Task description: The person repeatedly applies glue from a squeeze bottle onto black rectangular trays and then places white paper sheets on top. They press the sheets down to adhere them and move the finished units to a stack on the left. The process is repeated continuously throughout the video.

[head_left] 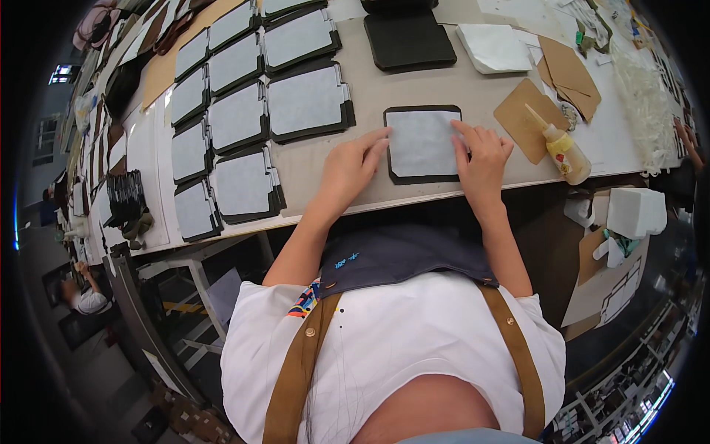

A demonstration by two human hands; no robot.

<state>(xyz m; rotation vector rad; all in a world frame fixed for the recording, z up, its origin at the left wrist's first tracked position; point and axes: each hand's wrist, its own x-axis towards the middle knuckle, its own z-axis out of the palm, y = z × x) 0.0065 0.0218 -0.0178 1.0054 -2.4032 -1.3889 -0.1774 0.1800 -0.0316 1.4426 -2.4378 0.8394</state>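
A light grey-white square sheet (423, 144) lies on a black panel with rounded corners (421, 178), whose dark border shows along the top and bottom. At the sheet's left edge is my left hand (350, 170), thumb and forefinger stretched out, fingertips close to the edge. Over the right edge rests my right hand (484, 155), forefinger and thumb spread apart and touching the sheet's side. Neither hand grips anything that I can see.
Rows of similar black panels topped with pale sheets (237, 122) cover the table's left part. Beyond the work lie a black panel stack (409, 41) and a white sheet stack (494, 48). At right are brown card pieces (521, 118) and a yellow-labelled glue bottle (568, 157).
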